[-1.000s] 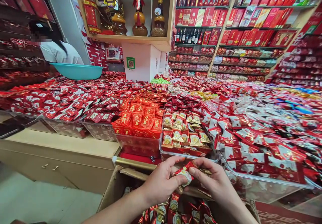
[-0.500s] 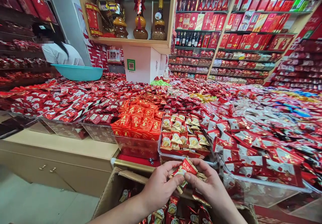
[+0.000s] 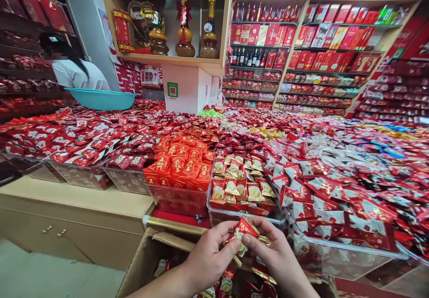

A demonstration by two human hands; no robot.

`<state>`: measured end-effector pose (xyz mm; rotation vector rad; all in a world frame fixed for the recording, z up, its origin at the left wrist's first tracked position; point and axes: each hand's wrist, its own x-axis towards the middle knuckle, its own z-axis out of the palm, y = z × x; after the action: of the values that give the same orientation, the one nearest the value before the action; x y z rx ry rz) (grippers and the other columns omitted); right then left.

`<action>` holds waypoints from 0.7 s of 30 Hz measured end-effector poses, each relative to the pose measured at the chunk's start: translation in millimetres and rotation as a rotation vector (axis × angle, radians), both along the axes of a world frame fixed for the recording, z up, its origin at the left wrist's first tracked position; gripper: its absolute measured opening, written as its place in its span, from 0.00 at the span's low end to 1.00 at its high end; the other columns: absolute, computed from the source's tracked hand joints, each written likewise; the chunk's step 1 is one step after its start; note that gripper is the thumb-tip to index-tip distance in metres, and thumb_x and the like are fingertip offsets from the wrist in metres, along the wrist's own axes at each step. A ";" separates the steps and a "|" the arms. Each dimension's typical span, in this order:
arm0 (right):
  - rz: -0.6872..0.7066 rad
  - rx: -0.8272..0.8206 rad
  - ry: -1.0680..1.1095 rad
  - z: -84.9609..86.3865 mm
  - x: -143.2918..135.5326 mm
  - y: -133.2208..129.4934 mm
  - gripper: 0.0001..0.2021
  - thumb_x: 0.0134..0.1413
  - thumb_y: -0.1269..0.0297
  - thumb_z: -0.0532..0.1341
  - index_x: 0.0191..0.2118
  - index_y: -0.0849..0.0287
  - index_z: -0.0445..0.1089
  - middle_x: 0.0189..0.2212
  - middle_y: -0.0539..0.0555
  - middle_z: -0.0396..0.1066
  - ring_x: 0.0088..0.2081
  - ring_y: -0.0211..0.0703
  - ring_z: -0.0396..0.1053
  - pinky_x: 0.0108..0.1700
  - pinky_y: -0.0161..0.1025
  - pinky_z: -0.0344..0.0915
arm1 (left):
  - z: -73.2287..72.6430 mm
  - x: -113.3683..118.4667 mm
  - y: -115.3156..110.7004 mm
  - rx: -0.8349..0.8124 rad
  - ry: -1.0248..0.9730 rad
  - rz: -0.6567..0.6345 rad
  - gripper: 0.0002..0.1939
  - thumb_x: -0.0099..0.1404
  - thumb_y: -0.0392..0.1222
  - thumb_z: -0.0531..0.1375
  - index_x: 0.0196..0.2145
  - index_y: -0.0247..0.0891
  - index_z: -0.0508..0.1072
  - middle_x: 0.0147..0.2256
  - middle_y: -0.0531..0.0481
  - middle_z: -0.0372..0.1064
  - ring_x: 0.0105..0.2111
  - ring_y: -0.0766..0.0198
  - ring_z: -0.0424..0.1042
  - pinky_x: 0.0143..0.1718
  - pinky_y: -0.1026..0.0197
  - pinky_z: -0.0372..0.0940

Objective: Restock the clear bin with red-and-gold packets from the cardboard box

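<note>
Above the cardboard box [image 3: 142,260], left hand [image 3: 208,253] and right hand [image 3: 276,251] are together, pinching a durian packet [image 3: 247,228]. A loosened pinch could drop it into the box; hard squeezing might crease it. Beyond the box stand a clear bin [image 3: 221,216] of matching packets [image 3: 231,185] and, farther back, bottle-lined shelves [image 3: 292,53]; to its left, a cream counter [image 3: 83,196].

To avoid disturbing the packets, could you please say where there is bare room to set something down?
The beige ledge is bare between the clear bins and cabinet doors, left of the cardboard box. Heaped packets crowd the bins; the left hand and right hand, holding a red packet, crowd the box's opening.
</note>
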<state>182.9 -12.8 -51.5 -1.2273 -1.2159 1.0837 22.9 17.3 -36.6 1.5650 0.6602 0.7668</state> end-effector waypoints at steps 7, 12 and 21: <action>-0.132 0.056 0.087 1.0 -11.9 -0.4 0.12 0.38 0.58 0.65 0.31 0.59 0.70 0.26 0.51 0.70 0.29 0.40 0.64 0.34 0.34 0.62 | -7.0 -0.6 5.3 -0.095 -0.032 -0.051 0.15 0.62 0.47 0.53 0.43 0.36 0.64 0.33 0.48 0.70 0.34 0.65 0.68 0.35 0.65 0.62; -0.254 0.031 0.302 0.9 -20.4 2.6 0.16 0.40 0.53 0.63 0.32 0.59 0.71 0.26 0.52 0.71 0.27 0.39 0.66 0.29 0.32 0.62 | -10.7 -5.4 12.5 -0.072 -0.054 -0.143 0.15 0.60 0.52 0.53 0.35 0.36 0.65 0.31 0.50 0.67 0.30 0.67 0.66 0.34 0.65 0.60; -0.390 0.159 0.665 -14.8 -34.5 2.3 0.15 0.35 0.59 0.67 0.34 0.55 0.70 0.31 0.53 0.74 0.32 0.40 0.70 0.34 0.33 0.67 | -20.6 -0.1 16.2 0.087 0.008 -0.378 0.10 0.57 0.48 0.59 0.34 0.44 0.75 0.54 0.47 0.57 0.53 0.54 0.58 0.51 0.54 0.53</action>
<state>148.4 -10.5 -66.3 -0.8296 -0.5136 0.9645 22.8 33.5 -57.3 1.7081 0.3241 0.5105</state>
